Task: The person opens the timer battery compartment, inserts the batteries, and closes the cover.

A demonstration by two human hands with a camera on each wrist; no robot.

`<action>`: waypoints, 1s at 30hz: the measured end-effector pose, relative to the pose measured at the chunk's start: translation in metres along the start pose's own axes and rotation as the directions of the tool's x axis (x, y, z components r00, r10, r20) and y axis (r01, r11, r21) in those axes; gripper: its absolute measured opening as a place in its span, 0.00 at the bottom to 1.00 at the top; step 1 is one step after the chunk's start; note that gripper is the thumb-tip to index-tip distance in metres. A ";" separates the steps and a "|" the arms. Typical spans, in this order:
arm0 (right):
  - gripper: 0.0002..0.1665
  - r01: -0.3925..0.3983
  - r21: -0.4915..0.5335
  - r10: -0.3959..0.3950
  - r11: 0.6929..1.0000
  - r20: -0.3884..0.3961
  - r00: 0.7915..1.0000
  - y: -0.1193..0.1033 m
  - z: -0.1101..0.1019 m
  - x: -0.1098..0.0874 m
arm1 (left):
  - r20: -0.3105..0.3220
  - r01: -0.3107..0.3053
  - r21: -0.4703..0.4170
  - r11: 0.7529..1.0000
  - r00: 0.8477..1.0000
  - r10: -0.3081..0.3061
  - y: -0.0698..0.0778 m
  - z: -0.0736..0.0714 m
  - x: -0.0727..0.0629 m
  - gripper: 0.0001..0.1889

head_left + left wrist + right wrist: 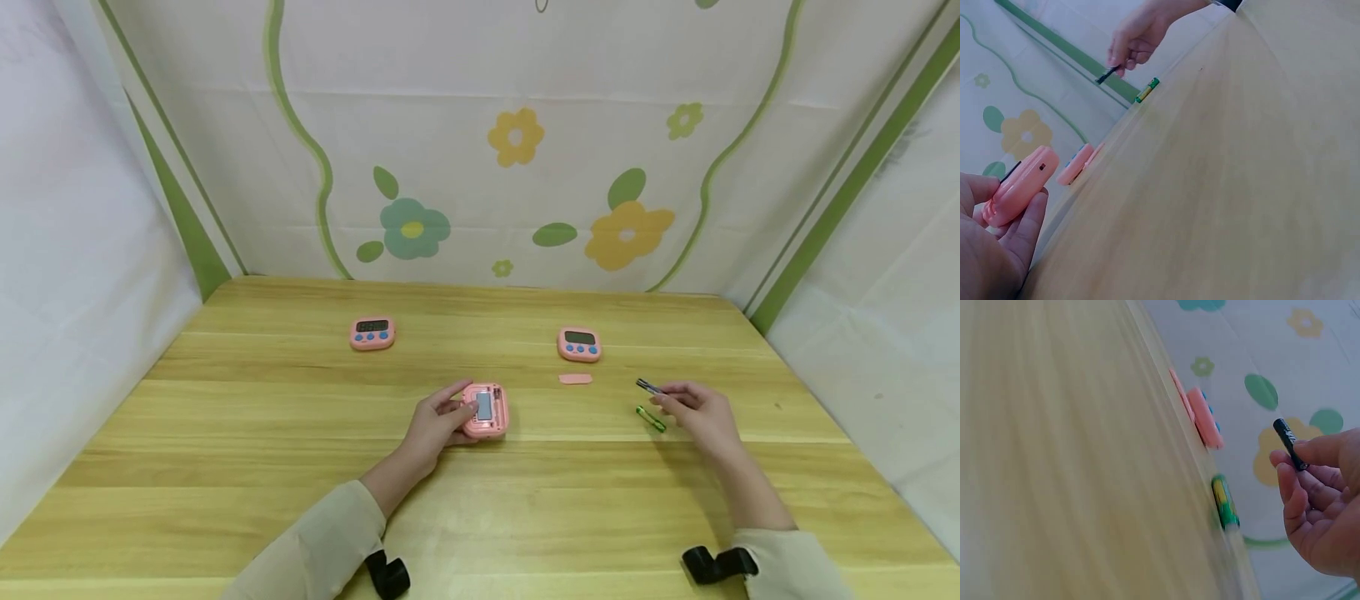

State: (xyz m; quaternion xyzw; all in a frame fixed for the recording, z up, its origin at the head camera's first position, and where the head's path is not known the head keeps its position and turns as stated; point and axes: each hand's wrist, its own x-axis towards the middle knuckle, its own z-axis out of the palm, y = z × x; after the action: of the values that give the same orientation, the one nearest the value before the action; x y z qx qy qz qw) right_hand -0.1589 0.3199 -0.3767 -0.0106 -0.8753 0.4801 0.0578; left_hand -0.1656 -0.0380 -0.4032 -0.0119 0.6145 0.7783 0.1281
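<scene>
My left hand (431,425) grips a pink digital timer (497,423) with its back turned up, and the long battery slot along its right side lies uncovered. In the left wrist view the timer (1025,187) shows edge-on between thumb and fingers. Between thumb and fingertips, my right hand (697,412) pinches a black battery (1289,444), held above the table. Just below that hand a green battery (651,419) lies on the wood. A small pink battery cover (575,379) rests flat between the two hands, farther back.
Two more pink timers with blue buttons stand farther back, one timer (372,333) at left and another timer (580,344) behind the cover. The wooden table (300,467) meets a white flowered cloth (450,150) at its back edge.
</scene>
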 end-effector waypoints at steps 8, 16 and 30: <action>0.22 0.067 0.142 -0.077 0.988 0.063 0.995 -0.018 0.036 0.014 | 0.001 0.002 -0.006 1.000 1.000 -0.002 -0.001 0.000 0.001 0.25; 0.17 0.064 0.197 -0.097 0.978 0.162 0.982 -0.061 0.073 0.014 | -0.015 0.004 -0.002 1.000 1.000 -0.004 0.001 0.000 0.000 0.25; 0.12 0.179 0.253 -0.255 0.951 0.312 0.915 -0.087 0.127 0.007 | -0.031 0.001 -0.008 1.000 1.000 -0.001 0.000 0.000 0.001 0.24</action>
State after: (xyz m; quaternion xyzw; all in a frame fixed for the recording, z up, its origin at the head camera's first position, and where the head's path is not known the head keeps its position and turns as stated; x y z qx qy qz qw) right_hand -0.1769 0.1670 -0.3703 0.1768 -0.8094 0.5585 -0.0407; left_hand -0.1661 -0.0375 -0.4029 -0.0248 0.6135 0.7803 0.1189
